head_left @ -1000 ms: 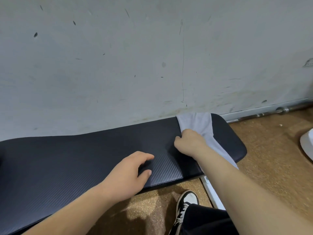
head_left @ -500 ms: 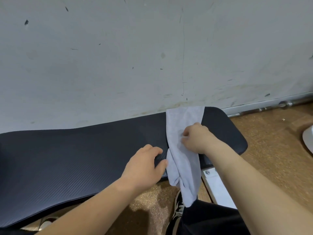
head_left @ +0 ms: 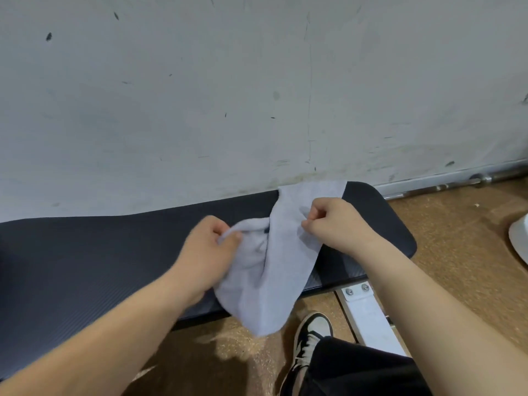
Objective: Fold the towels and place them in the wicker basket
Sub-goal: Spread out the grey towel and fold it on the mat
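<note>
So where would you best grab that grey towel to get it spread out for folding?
Probably by the loose lower end of the towel, which hangs off the front edge of the black bench. Come from the near side and pinch its two corners. The left hand and right hand already pinch its bunched middle.

Even, soft overhead light, no glare; faint shadows on the floor [head_left: 228, 347] under the forearms; wide-angle bowing at edges; slight overall softness.
</note>
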`<action>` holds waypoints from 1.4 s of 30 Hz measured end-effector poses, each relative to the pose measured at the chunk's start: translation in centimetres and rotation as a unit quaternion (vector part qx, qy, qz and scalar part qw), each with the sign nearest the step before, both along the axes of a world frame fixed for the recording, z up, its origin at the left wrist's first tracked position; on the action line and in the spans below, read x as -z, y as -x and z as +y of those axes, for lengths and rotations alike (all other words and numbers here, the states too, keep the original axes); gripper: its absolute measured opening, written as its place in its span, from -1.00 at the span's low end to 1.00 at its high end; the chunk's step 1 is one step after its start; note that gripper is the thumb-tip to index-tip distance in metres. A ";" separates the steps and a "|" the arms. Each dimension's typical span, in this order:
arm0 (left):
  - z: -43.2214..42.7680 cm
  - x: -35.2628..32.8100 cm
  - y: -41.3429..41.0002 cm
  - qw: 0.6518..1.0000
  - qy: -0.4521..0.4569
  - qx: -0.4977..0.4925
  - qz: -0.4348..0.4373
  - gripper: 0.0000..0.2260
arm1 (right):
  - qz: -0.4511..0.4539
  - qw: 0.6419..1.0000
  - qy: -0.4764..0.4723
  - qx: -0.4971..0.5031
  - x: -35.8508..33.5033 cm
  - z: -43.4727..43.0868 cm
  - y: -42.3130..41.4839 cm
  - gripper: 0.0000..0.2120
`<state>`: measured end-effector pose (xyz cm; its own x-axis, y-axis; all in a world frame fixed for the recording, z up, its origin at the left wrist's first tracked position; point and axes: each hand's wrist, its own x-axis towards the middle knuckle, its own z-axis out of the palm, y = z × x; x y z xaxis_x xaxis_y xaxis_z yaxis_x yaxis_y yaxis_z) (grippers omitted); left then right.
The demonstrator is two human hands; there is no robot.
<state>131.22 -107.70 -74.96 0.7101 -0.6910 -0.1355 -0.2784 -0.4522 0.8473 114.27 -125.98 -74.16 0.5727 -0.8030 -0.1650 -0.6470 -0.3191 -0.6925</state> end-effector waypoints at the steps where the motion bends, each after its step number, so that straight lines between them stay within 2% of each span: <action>1: 0.8 -0.6 -1.5 1.000 -0.003 -0.021 -0.016 -0.88 | 0.009 1.000 -0.001 -0.017 -0.5 0.4 -0.3 -0.83; 6: 5.1 -2.9 -9.4 0.989 -0.025 -0.098 -0.107 -0.87 | 0.103 0.980 -0.049 -0.162 -2.8 4.4 -2.7 -0.76; 10: 8.9 -2.2 -13.8 0.975 -0.130 -0.083 -0.162 -0.88 | 0.191 0.933 -0.097 -0.291 -2.6 7.9 -5.4 -0.70; 12: 10.4 -1.1 -14.8 0.972 -0.162 -0.068 -0.157 -0.80 | 0.158 0.942 -0.065 -0.290 -2.2 8.4 -7.1 -0.68; 15: 11.9 0.6 -15.6 0.976 -0.147 -0.065 -0.148 -0.73 | 0.086 0.969 0.061 -0.225 -1.1 7.8 -9.7 -0.78; 16: 12.1 1.0 -15.9 0.976 -0.145 -0.065 -0.149 -0.74 | 0.098 0.966 0.080 -0.224 -0.7 7.6 -10.5 -0.70; 18: 12.6 1.6 -16.7 0.973 -0.156 -0.065 -0.155 -0.74 | 0.175 0.950 0.068 -0.249 0.5 7.2 -11.5 -0.47; 20: 13.2 1.9 -17.9 0.970 -0.171 -0.070 -0.159 -0.77 | 0.272 0.920 0.057 -0.277 1.2 7.2 -12.0 -0.38; 23: 14.1 2.1 -19.7 0.966 -0.187 -0.069 -0.167 -0.84 | 0.337 0.892 0.104 -0.282 0.4 8.2 -12.3 -0.41; 25: 14.6 2.2 -20.9 0.962 -0.200 -0.065 -0.177 -0.87 | 0.357 0.886 0.098 -0.279 -0.8 9.9 -12.4 -0.44; 28: 15.0 2.1 -22.7 0.952 -0.212 -0.088 -0.201 -0.85 | 0.417 0.848 0.087 -0.315 -1.5 12.6 -12.1 -0.48; 29: 15.1 2.1 -23.1 0.949 -0.219 -0.096 -0.206 -0.78 | 0.409 0.851 0.082 -0.320 -1.3 13.1 -12.1 -0.52; 32: 15.0 1.6 -21.9 0.929 -0.268 -0.086 -0.238 -0.57 | 0.302 0.905 0.084 -0.288 -1.4 13.2 -12.4 -0.58; 34: 14.6 1.3 -19.4 0.916 -0.265 -0.036 -0.298 -0.57 | 0.232 0.932 0.124 -0.251 -0.8 11.7 -12.7 -0.65; 36: 14.2 1.2 -16.8 0.928 -0.259 0.018 -0.268 -0.65 | 0.170 0.946 0.161 -0.224 0.4 9.9 -12.8 -0.80; 37: 14.1 1.6 -15.7 0.931 -0.282 0.042 -0.228 -0.64 | 0.153 0.948 0.167 -0.222 1.2 9.0 -12.7 -0.79; 40: 14.0 3.9 -13.7 0.903 -0.368 0.112 -0.191 -0.27 | 0.200 0.944 0.111 -0.239 3.3 7.2 -12.1 -0.40; 42: 14.0 4.6 -13.8 0.898 -0.383 0.117 -0.182 -0.15 | 0.285 0.927 0.085 -0.229 4.4 7.1 -11.5 -0.23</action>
